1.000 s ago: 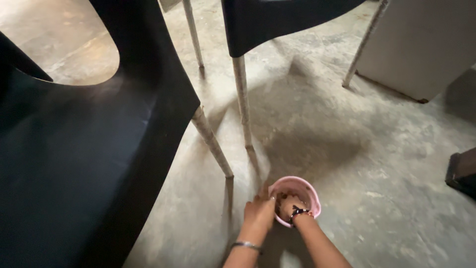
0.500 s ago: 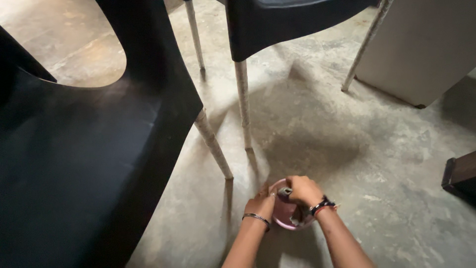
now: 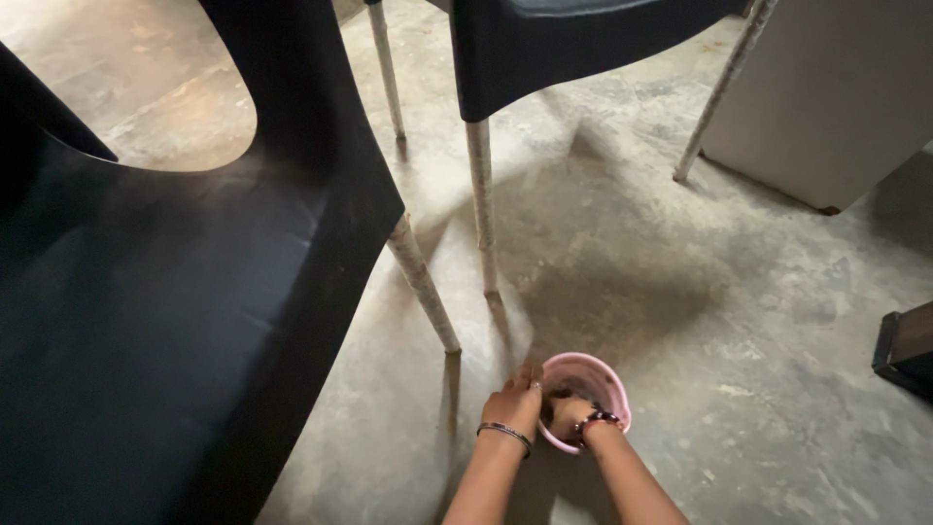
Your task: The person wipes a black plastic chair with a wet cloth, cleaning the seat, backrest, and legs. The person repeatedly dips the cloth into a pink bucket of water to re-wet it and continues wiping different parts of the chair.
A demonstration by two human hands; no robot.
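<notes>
Right hand (image 3: 569,416) now back down inside small pink bucket (image 3: 607,381), fingers hidden; left hand (image 3: 513,403) curled on rim.

A large black plastic chair (image 3: 175,292) fills the left side of the view, and one of its pale, worn legs (image 3: 423,282) stands tilted on the grey concrete floor (image 3: 680,321). A second black chair (image 3: 573,44) is at the top, with three light legs visible. A beige cabinet (image 3: 836,87) stands at the upper right. A dark wooden object (image 3: 909,350) is at the right edge.
</notes>
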